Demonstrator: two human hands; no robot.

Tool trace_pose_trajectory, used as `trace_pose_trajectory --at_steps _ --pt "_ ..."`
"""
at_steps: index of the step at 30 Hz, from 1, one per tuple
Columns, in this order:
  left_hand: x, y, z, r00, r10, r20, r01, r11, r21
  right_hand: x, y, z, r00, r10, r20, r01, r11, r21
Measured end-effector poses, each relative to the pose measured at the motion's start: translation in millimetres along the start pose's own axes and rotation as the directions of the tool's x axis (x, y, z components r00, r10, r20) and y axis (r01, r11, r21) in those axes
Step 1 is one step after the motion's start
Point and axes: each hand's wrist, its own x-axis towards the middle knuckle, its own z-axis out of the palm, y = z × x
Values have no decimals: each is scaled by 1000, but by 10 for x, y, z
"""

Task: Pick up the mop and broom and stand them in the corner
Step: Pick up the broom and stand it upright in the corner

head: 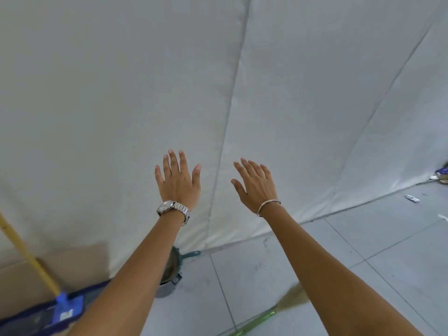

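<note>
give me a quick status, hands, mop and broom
Left hand and right hand open, empty. Mop lower left; broom on the floor. Pot sits by the wall.

Both arms stretched forward, bare. Left hand [179, 178] and right hand [256, 184] raised side by side, backs up, fingers spread, holding nothing.

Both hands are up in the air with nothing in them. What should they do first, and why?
Probably lower the right hand to the green-handled broom lying on the tiled floor. Both it and the left hand are open and empty, and the yellow-handled mop already leans upright at the left.
</note>
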Motion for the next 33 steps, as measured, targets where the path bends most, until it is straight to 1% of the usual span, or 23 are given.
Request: trace_pose_trajectory --at_steps 4,9,14,18,20,23,26,28,31,33 --pt "-319 492 514 992 -29 121 32 999 -23 -287 690 168 997 45 66 -46 999 14" --pt "-282 764 1190 980 -33 197 28 999 27 -355 1306 619 987 92 135 -97 995 35" --pt "-106 891 2099 951 -60 304 50 998 41 -329 1875 1299 956 147 254 -162 986 37" --pt "-118 875 3073 899 -134 418 119 991 61 -338 2357 2097 908 178 379 -205 978 33" --pt "-248 804 3553 861 -178 476 161 984 76 -446 2572 2557 872 181 455 -214 977 23" --pt "-571 619 4424 788 -263 557 233 964 126 -707 2926 3466 800 173 574 -222 975 16" --pt "-943 389 5065 724 -274 633 217 962 168 -954 3130 4221 750 131 648 -172 985 1" --pt "-1333 154 5731 648 -330 687 239 944 227 -1240 3246 5004 689 94 718 -156 988 20" --pt "-1859 -231 6560 575 -467 672 358 882 306 -1675 3328 6003 632 54 773 -167 984 68" --pt "-2280 -466 7067 500 -564 658 450 818 359 -2028 3375 6604 589 -1 808 -139 985 102"
